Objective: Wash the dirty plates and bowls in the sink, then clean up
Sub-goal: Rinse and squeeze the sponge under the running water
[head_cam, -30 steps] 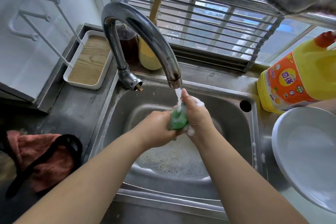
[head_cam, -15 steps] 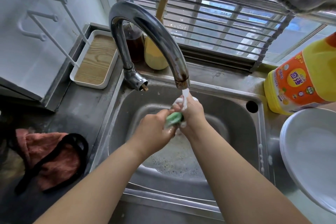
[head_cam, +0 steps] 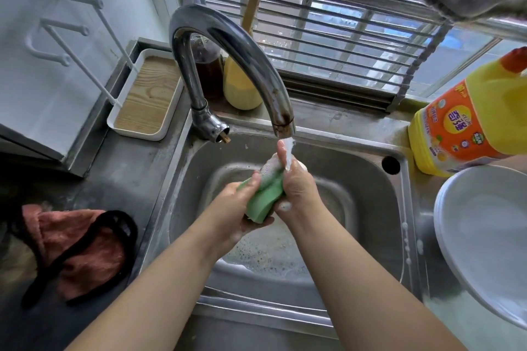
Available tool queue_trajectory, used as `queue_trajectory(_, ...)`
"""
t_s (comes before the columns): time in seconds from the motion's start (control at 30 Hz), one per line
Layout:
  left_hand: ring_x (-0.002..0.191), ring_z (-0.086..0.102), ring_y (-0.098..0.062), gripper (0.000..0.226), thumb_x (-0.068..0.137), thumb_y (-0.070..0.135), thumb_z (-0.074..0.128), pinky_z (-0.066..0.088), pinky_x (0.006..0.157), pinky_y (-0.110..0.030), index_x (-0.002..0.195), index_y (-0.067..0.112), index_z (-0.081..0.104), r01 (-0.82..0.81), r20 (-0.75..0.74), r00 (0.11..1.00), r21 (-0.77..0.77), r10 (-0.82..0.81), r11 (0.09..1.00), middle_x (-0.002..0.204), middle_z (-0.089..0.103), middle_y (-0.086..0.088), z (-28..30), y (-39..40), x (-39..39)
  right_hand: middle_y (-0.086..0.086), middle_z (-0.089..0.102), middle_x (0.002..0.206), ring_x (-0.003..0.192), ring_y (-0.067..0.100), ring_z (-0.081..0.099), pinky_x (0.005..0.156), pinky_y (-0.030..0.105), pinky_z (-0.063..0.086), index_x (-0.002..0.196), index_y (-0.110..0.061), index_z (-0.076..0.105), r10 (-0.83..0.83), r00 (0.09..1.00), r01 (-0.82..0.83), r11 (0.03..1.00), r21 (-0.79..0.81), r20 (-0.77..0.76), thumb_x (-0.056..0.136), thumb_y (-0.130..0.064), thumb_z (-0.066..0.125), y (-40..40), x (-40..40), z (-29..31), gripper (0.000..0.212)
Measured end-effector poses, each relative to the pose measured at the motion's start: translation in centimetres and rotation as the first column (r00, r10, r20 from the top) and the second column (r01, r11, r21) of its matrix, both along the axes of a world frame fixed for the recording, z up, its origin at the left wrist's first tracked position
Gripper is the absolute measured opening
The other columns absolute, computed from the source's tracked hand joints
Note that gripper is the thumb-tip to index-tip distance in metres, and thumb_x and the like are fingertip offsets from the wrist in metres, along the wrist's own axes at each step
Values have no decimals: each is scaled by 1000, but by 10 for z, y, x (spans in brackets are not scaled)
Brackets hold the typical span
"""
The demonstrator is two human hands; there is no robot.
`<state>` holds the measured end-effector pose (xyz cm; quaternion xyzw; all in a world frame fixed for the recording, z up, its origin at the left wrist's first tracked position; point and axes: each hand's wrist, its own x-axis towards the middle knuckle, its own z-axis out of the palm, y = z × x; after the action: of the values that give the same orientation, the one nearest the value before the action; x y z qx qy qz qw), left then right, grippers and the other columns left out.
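Both hands, left [head_cam: 233, 205] and right [head_cam: 296, 182], clamp a soapy green sponge [head_cam: 263, 198] under the curved steel faucet [head_cam: 228, 45], over the steel sink [head_cam: 368, 188]. Stacked white plates [head_cam: 484, 239] crowd the right rim beside the yellow detergent bottle [head_cam: 467, 120]; a pink cloth [head_cam: 74, 248] lies left.

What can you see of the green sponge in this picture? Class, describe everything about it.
The green sponge looks like soft foam, wet and squeezed out of shape. White suds cover its upper end, which sits just under the running tap. It is held upright above the sink, clear of the basin. The left hand grips its lower part; the right hand grips its upper part.
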<state>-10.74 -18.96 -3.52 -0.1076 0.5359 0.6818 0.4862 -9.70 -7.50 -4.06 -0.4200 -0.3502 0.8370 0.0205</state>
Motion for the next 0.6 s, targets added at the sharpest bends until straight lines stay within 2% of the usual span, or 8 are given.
queue_trajectory(0.07,68,58,-14,39,99,29,48,56,61,-27,113,-6,58,3,-61,998,-83,-8,997,86,61,-13,-1,2,4,-5,50,52,45,9,50,54,27,48,83,-11,56,28,999,-30,997,73,38,93,-34,60,-2,-2,-1,25)
queue_trajectory(0.1,68,58,-14,39,99,26,48,56,60,-26,117,-8,54,7,-85,996,-112,-17,994,88,61,-14,-1,2,6,-6,52,59,52,5,51,62,26,49,96,-11,56,72,995,-79,991,110,70,94,-34,58,-1,-4,-4,23)
queue_trajectory(0.17,72,60,-16,35,99,22,50,57,61,-26,120,-6,50,15,-107,994,-155,-32,988,94,62,-15,0,1,9,-2,57,83,73,6,56,76,20,47,111,-16,51,-13,988,5,999,49,152,97,-40,51,2,-9,-13,28)
queue_trajectory(0.23,79,62,-18,30,98,20,52,59,64,-27,117,-3,49,3,-121,992,-183,-26,983,101,63,-16,0,0,10,0,56,86,74,10,56,64,19,49,96,-21,50,-13,986,9,1000,23,165,99,-45,41,-2,-9,-13,26)
queue_trajectory(0.3,82,63,-20,28,96,18,54,60,68,-29,115,-2,48,-15,-127,992,-192,-10,981,105,62,-18,1,0,12,-2,49,61,49,9,46,47,22,42,76,-18,48,-20,988,15,999,36,156,101,-42,41,-5,-12,-9,36)
queue_trajectory(0.43,87,64,-23,26,97,11,51,60,72,-28,118,-4,52,-69,-89,994,-133,57,989,109,62,-20,1,-2,11,-4,38,44,32,7,36,42,23,35,62,-14,42,-13,989,-11,987,163,147,102,-32,41,-3,-24,-15,44)
queue_trajectory(0.5,92,63,-25,24,99,7,47,60,72,-27,119,-3,55,-115,-92,990,-102,106,988,109,63,-20,0,-3,8,-3,45,47,40,8,45,50,25,42,71,-11,47,30,994,-41,994,102,105,100,-30,46,-3,-26,-10,35)
queue_trajectory(0.6,84,63,-22,19,100,8,44,59,67,-27,110,3,60,-181,-116,978,-67,172,981,98,67,-16,-2,-2,0,6,65,78,76,18,63,82,35,52,95,-7,56,91,996,-91,995,-45,-9,96,-33,54,1,-15,-3,26)
